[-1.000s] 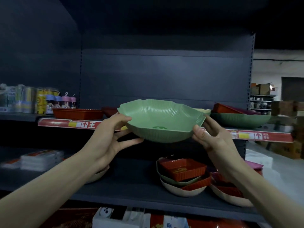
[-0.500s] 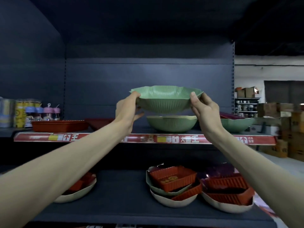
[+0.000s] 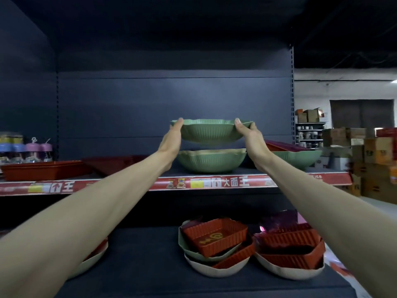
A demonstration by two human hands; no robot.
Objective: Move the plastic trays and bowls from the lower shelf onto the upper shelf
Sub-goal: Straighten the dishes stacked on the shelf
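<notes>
I hold a green ribbed bowl level in the air, just above a second green bowl that stands on the upper shelf. My left hand grips its left rim and my right hand grips its right rim, thumbs on top. The two bowls are apart by a small gap. On the lower shelf sit a stack of cream and green bowls with red trays in the middle, another red tray stack in a cream bowl to the right, and a cream bowl behind my left forearm.
On the upper shelf lie a flat red tray at left, a darker red tray beside it, and a green bowl with a red tray in it at right. Small bottles stand far left. Cardboard boxes fill the aisle at right.
Both hands have carried the green bowl up from between the shelves and further in, over the green bowl on the upper shelf. My view has tilted upward.
</notes>
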